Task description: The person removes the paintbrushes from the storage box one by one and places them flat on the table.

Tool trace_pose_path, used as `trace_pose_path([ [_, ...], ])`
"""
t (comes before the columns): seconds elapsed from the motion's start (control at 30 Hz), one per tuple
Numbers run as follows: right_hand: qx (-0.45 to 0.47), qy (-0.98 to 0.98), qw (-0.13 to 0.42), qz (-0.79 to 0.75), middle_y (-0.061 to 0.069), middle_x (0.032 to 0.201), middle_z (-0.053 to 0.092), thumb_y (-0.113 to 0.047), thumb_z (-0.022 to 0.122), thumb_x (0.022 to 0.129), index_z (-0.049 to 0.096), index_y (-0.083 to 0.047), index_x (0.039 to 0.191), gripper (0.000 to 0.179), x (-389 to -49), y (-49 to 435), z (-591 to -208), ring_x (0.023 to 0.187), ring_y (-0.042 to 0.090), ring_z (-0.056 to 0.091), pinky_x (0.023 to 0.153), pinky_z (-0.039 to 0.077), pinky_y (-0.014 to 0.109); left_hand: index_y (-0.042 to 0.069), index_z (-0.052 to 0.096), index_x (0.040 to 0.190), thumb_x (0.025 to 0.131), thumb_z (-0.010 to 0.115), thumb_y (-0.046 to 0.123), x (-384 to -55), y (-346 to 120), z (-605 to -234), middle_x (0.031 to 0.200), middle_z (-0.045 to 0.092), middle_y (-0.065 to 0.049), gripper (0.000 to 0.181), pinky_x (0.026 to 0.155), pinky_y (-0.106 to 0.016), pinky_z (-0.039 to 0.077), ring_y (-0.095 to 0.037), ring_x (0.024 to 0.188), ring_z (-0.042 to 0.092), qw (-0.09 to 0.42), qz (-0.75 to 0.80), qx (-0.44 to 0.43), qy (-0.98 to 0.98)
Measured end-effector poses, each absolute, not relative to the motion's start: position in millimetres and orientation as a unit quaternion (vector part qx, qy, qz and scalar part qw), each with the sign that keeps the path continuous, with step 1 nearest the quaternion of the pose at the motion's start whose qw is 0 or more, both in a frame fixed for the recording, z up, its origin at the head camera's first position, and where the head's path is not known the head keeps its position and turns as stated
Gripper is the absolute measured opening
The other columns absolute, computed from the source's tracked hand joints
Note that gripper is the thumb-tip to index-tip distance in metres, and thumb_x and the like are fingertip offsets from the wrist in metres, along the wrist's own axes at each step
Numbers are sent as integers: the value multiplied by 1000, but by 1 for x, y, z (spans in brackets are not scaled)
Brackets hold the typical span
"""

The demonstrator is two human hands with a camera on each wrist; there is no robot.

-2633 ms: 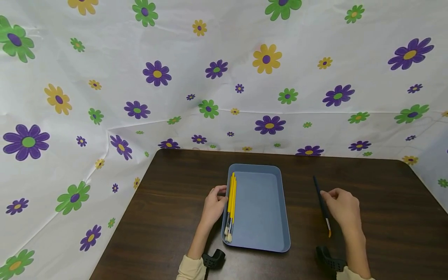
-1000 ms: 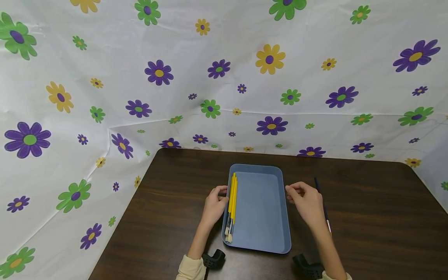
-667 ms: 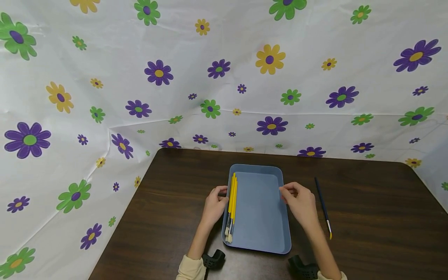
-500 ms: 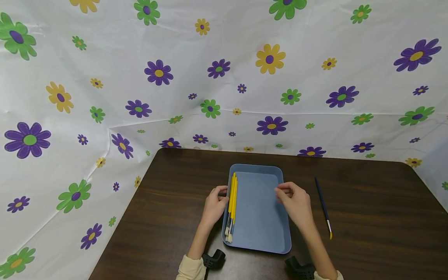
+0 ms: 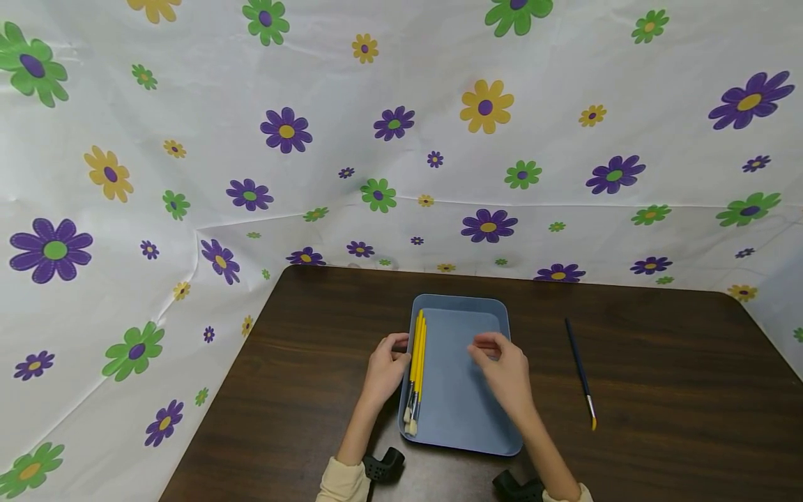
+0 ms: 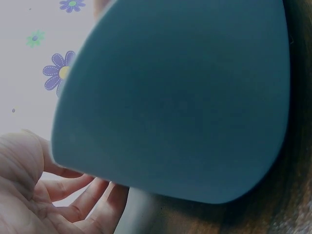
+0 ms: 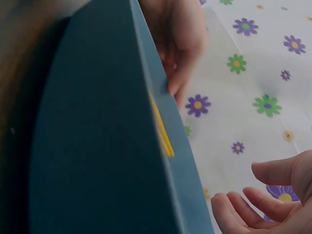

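A blue-grey tray (image 5: 464, 390) lies on the dark wooden table. Yellow-handled paintbrushes (image 5: 418, 348) lie side by side along its left wall, pale bristles toward the near end. My left hand (image 5: 384, 369) holds the tray's left rim, its thumb at the edge beside the brush handles; in the left wrist view its fingers (image 6: 90, 200) reach along the tray's outside. Over the right half of the tray is my right hand (image 5: 505, 369), fingers loosely bent and nothing between them and the thumb; the right wrist view shows this gap too.
A dark blue paintbrush (image 5: 578, 362) with an amber tip lies on the table (image 5: 665, 376) to the right of the tray. Behind the table hangs a white flower-patterned sheet (image 5: 326, 84). Black devices (image 5: 385, 466) are worn on both wrists.
My right hand has let go of the dark blue paintbrush on the table and moved left, across the tray's right rim to above its inside. The left hand has stayed at the left rim.
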State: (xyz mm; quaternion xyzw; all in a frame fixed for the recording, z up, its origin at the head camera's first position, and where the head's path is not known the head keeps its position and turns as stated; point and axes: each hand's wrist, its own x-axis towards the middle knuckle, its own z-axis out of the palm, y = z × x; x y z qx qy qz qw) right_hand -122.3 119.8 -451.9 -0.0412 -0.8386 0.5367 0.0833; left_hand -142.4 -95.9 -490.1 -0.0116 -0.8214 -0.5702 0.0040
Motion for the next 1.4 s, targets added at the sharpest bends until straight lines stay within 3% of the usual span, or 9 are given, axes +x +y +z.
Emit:
trace_pose_path([
  [0.7, -1, -816, 82, 572, 18, 99, 74, 4, 76, 88, 71, 9, 105, 19, -119, 80, -472, 90, 31, 73, 70, 54, 22, -3, 66, 127, 93, 62, 0, -142, -101, -489, 117, 65, -17, 34, 80, -41, 54, -25, 89, 66, 9, -569, -3, -823],
  [1.0, 26, -816, 52, 575, 18, 103, 74, 3, 75, 89, 70, 9, 108, 21, -114, 66, -475, 92, 29, 73, 76, 60, 33, -3, 66, 127, 93, 62, -1, -141, -102, -488, 117, 64, -18, 35, 79, -41, 54, -26, 90, 66, 8, -565, -1, -825],
  [1.4, 33, -815, 24, 578, 20, 106, 73, 3, 74, 90, 70, 9, 111, 23, -113, 58, -476, 93, 29, 73, 78, 60, 38, -4, 66, 127, 93, 62, -1, -140, -99, -489, 117, 64, -18, 35, 81, -44, 55, -29, 91, 68, 8, -573, -13, -819],
])
